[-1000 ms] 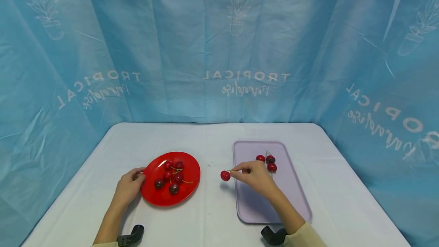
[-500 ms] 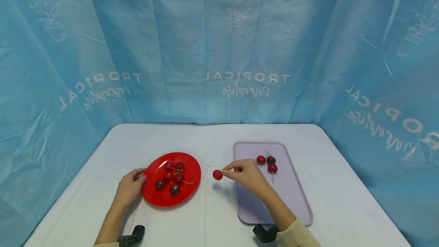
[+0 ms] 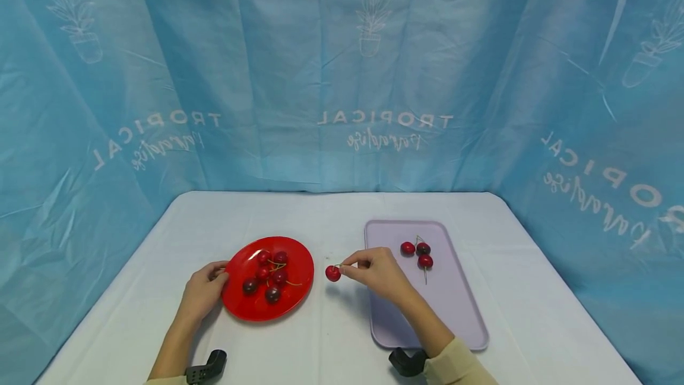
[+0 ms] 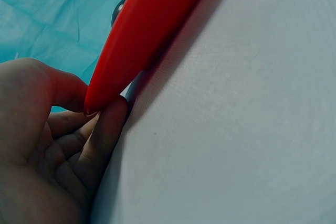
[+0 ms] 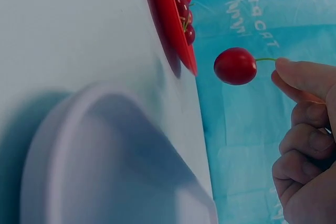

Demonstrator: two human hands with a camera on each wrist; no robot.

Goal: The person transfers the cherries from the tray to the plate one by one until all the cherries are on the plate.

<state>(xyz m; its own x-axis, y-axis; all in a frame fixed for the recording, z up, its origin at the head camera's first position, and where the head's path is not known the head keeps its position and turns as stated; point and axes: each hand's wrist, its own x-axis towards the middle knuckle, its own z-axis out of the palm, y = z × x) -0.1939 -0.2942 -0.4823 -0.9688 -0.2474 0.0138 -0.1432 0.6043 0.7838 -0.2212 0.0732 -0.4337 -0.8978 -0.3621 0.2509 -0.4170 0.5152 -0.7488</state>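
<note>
Cherry (image 3: 333, 273) in air by its stem (image 5: 266, 59), just R of red plate (image 3: 296, 263)
R hand (image 3: 374, 269) pinches stem, L hand (image 3: 203, 293) grips plate; prob. best: light pinch, slow moves, plate steady.

I'm dangling a glossy red cherry (image 3: 333, 273) by its green stem (image 5: 265, 59) beside the round red plate (image 3: 251, 309) I'm gripping.

A white table (image 3: 342, 325) with rounded far corners carries a round, glossy red plate (image 3: 298, 263) on the left and a rectangular lilac tray (image 3: 446, 308) on the right. The two rest apart, some of the table showing between them; the round-cornered, low-rimmed tray has its long sides running near to far.
</note>
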